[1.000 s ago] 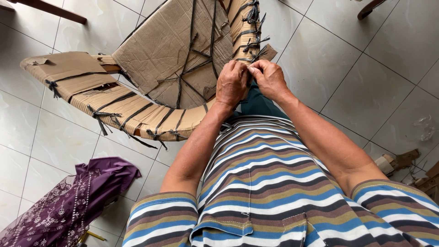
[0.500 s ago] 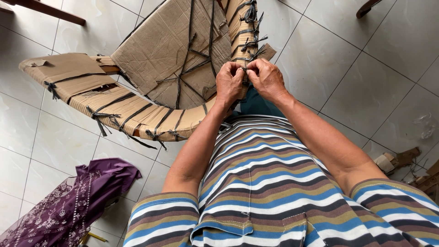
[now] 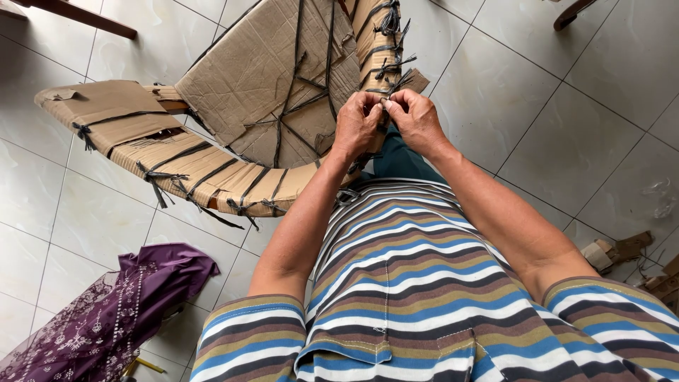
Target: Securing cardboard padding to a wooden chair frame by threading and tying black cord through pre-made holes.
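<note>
My left hand [image 3: 356, 127] and right hand [image 3: 417, 122] meet, fingertips pinched together on a black strap [image 3: 382, 106] tied round the cardboard-wrapped chair frame [image 3: 212, 166].

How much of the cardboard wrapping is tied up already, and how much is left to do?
Most looks done. The chair frame is covered in cardboard, and many black straps are already knotted along the curved rail and the upright part. Right now the left hand and right hand pinch one strap where those parts meet. What is left beyond this knot I cannot tell; the top runs out of view.
</note>
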